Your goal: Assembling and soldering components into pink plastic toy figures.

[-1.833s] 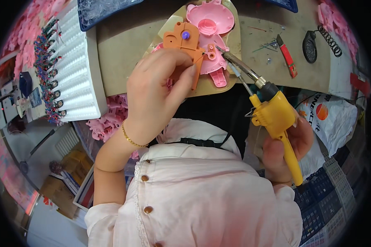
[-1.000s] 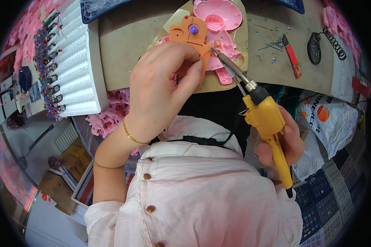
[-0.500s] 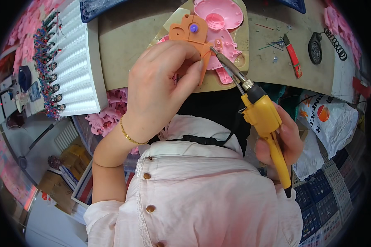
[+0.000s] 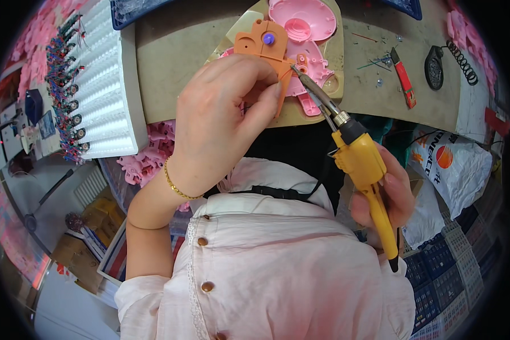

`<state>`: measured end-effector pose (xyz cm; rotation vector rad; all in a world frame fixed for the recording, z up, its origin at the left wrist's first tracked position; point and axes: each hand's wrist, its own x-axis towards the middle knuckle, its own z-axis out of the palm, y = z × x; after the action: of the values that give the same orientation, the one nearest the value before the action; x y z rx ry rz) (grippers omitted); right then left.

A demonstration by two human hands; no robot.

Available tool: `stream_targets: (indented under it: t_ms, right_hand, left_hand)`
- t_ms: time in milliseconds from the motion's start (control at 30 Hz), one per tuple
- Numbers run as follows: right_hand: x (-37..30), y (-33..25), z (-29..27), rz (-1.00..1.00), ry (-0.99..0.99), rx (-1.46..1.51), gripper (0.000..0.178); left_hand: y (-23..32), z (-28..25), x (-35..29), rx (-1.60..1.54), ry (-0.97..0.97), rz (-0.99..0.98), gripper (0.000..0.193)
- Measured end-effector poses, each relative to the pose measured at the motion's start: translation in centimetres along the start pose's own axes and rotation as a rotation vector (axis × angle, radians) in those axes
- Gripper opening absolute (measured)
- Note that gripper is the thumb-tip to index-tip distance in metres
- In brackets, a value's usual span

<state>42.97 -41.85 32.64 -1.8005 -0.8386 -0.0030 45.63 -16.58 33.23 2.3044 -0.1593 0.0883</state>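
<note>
My right hand (image 4: 394, 187) grips a yellow soldering gun (image 4: 361, 161), its metal tip slanting up and left to an orange plastic plate (image 4: 275, 52) with a purple knob (image 4: 268, 38). Against the plate's near part, my left hand (image 4: 226, 96) is closed in a pinch. A thin red wire (image 4: 285, 74) shows between its fingertips and the soldering tip; the exact pinch is hidden. Beneath and beside the plate lies a pink plastic shell (image 4: 314, 59) with molded posts. Another rounded pink shell half (image 4: 317, 20) sits beyond it. All rest on a cream-coloured fixture board (image 4: 333, 51).
To the left, a white ribbed tray (image 4: 105, 85) carries wired speaker parts along its edge. On the right of the table (image 4: 362, 93) lie a red cutter knife (image 4: 403, 82), loose wire bits (image 4: 377, 62) and a black oval object (image 4: 434, 67) with a coiled cord. Pink parts (image 4: 150, 156) fill a spot below.
The soldering gun's rear end has shifted slightly left. The plate and pink shells sit a touch farther right in the picture. Both hands keep their hold.
</note>
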Motion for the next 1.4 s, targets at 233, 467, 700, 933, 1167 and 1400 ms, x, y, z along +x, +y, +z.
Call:
stream_targets:
  t_ms: [233, 467, 700, 933, 1167, 1400]
  right_hand:
    - [-0.6, 0.3, 0.4, -0.027, 0.106, 0.074, 0.054]
    - [-0.4, 0.1, 0.7, -0.032, 0.111, 0.048, 0.054]
    - [-0.1, 0.7, 0.1, -0.025, 0.1, 0.062, 0.053]
    - [-1.2, -1.0, -2.7, 0.285, 0.4, 0.268, 0.051]
    - [-1.9, -2.2, -13.2, 0.372, 0.892, -0.077, 0.046]
    - [1.9, 4.9, -17.3, 0.371, 0.746, -0.411, 0.037]
  left_hand:
    - [0.0, -0.3, 0.0, -0.023, -0.026, -0.02, 0.006]
    - [-0.1, -0.6, 0.0, -0.041, -0.039, -0.022, 0.006]
    - [0.0, -0.3, 0.5, -0.016, -0.041, -0.031, 0.006]
    - [1.0, 0.3, 1.1, -0.086, 0.015, 0.041, 0.007]
    - [0.0, -1.7, -0.6, 0.049, -0.029, 0.049, 0.007]
    - [-2.0, -4.4, 2.8, -0.011, 0.137, 0.068, 0.013]
